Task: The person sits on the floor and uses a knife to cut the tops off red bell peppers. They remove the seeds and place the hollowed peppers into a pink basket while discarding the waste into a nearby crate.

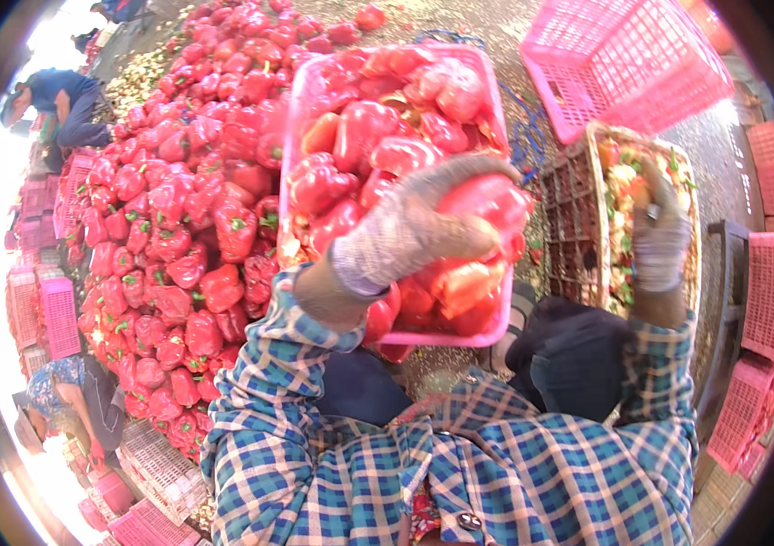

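Observation:
My left hand, in a worn glove with a pale cuff, has its fingers and thumb around a red bell pepper. It is above a pink plastic crate heaped with red peppers, some of them cut open. My right hand, also gloved, hangs over a dirty pale plastic crate of pepper cores and green stems. A small metallic glint shows at its fingers, but blur hides whether it grips a tool.
A large pile of red bell peppers spreads to the left. A tilted pink crate stands at the far right, near a blue cord. A dark metal frame and stacked crates line the right. Two people bend over at left.

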### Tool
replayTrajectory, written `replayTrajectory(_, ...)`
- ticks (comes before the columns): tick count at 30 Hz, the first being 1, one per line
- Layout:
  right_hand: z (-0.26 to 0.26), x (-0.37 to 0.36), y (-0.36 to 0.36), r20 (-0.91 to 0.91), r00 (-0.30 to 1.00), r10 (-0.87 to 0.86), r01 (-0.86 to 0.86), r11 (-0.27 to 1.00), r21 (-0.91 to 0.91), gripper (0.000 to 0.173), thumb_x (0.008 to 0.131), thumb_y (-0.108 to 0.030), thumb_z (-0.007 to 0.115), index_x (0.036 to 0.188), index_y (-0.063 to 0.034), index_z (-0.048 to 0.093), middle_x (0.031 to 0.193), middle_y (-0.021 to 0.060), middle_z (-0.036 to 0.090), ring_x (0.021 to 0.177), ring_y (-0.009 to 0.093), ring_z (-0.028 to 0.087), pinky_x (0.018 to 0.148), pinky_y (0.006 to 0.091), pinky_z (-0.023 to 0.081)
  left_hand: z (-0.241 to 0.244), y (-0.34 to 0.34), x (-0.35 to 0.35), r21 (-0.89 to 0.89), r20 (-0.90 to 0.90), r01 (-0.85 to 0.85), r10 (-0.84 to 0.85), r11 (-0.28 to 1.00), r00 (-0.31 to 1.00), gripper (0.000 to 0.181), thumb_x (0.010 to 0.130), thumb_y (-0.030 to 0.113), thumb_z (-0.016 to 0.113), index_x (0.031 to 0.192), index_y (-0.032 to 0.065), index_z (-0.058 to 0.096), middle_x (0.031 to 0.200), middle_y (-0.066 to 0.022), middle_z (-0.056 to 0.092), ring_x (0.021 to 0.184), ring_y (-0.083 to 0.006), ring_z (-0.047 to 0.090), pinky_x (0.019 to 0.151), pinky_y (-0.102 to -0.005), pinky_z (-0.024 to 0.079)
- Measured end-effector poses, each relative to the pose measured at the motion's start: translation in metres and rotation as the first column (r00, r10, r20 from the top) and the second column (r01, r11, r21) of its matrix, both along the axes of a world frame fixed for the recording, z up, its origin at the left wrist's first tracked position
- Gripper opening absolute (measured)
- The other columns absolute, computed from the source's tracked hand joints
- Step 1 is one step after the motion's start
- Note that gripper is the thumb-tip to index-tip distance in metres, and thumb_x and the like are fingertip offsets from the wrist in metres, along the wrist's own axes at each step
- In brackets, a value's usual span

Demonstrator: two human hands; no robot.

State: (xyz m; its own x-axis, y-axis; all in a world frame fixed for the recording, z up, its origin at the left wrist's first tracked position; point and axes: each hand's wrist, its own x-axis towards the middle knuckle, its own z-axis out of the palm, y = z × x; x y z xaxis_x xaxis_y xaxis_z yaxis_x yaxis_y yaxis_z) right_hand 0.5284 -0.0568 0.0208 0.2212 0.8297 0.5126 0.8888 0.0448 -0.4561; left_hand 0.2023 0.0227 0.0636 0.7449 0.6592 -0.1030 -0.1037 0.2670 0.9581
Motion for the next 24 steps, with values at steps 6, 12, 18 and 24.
replayTrajectory(6,-0.032,0.064,-0.041,0.162,0.964,-0.210,0.241,0.948,-0.206,0.036,0.093,-0.029,0.064,0.123,-0.0086,0.066,0.106,0.0182,0.070,0.092,0.028,0.069,0.081,0.0361,0.055,0.014,0.107,-0.067,0.426,-0.009,-0.466,0.518,0.776,0.855,0.051,0.084,0.014,0.072,0.131,0.0051,0.054,0.114,-0.0090,0.064,0.100,-0.0141,0.062,0.088,-0.0296,0.053)
replayTrajectory(12,-0.046,0.039,-0.036,0.080,0.985,-0.154,0.172,0.918,-0.357,0.035,0.090,-0.016,0.067,0.123,-0.0044,0.064,0.105,0.0167,0.070,0.088,0.025,0.069,0.083,0.0341,0.054,-0.166,0.251,-0.105,0.890,-0.337,0.416,0.883,0.185,0.328,0.060,0.095,0.048,0.054,0.149,0.0283,0.037,0.138,-0.0120,0.055,0.125,-0.0327,0.054,0.103,-0.0393,0.044)
replayTrajectory(18,-0.036,0.020,-0.025,-0.014,0.994,-0.113,0.095,0.891,-0.444,0.033,0.090,-0.010,0.066,0.123,-0.0040,0.064,0.112,0.0128,0.069,0.102,0.021,0.065,0.091,0.0312,0.049,-0.172,0.278,-0.141,0.863,-0.502,0.242,0.705,0.443,0.501,0.063,0.095,0.044,0.051,0.149,0.0174,0.034,0.145,-0.0139,0.047,0.129,-0.0335,0.049,0.107,-0.0406,0.039)
replayTrajectory(24,-0.030,0.058,-0.032,0.271,0.927,-0.260,0.373,0.716,-0.590,0.040,0.092,-0.020,0.067,0.129,-0.0066,0.061,0.125,0.0137,0.064,0.115,0.023,0.059,0.098,0.0323,0.044,-0.183,0.178,-0.264,0.518,-0.165,-0.518,0.674,0.681,0.720,0.052,0.092,0.018,0.061,0.141,0.0079,0.045,0.138,-0.0142,0.053,0.122,-0.0272,0.054,0.102,-0.0349,0.045)
